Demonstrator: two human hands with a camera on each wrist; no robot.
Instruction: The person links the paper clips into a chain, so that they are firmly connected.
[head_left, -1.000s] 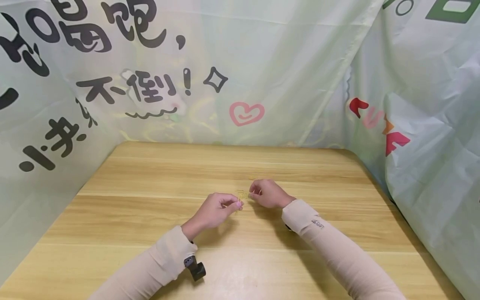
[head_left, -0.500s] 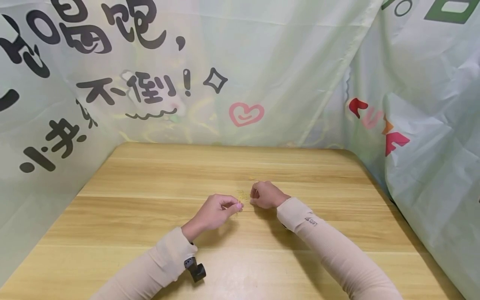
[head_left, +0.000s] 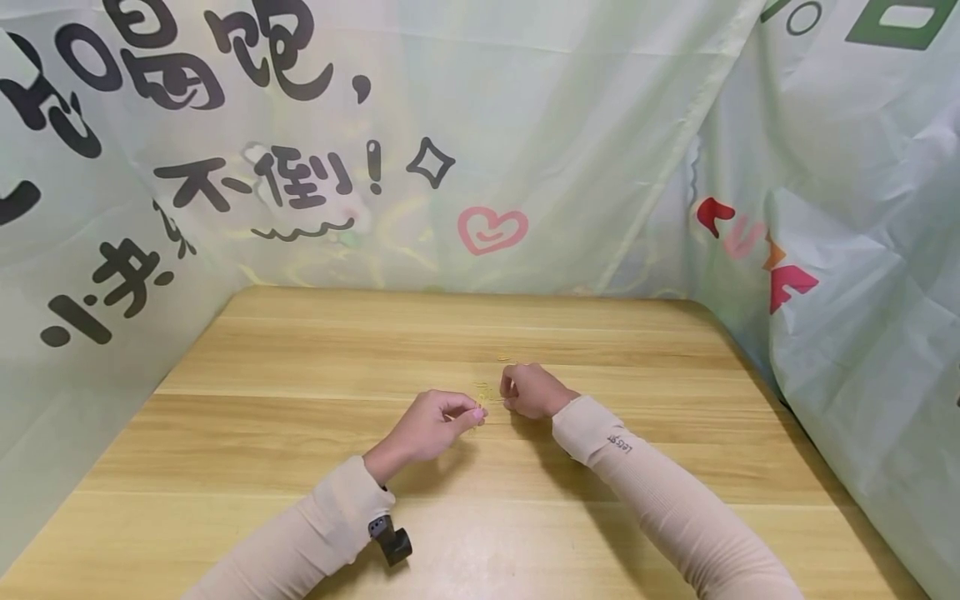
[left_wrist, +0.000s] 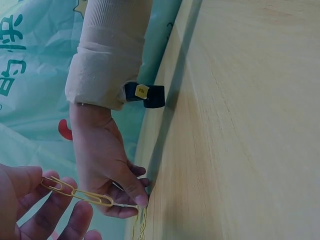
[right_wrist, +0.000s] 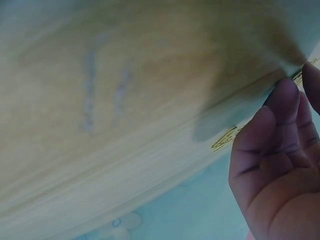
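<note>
My left hand [head_left: 431,425] is held over the middle of the table, its thumb and fingers pinching yellow wire paper clips [left_wrist: 95,197] hooked end to end. Just across from it, my right hand [head_left: 536,390] has its thumb and fingertips together on a thin yellow paper clip, which points toward the linked ones in the left wrist view. Whether the two touch is too fine to tell. Below the hands hang or lie more linked clips [left_wrist: 142,225], partly hidden behind the right fingertips.
A few loose yellow paper clips [head_left: 504,358] lie on the wooden table [head_left: 337,333] beyond the right hand. In the right wrist view, a small group of clips [right_wrist: 225,139] lies past the fingers. Printed cloth [head_left: 570,150] closes in the table's back and sides.
My right hand has shifted slightly toward the person, its forearm swinging a little to the left. A thin clip now shows at its fingertips. My left hand has stayed almost still.
</note>
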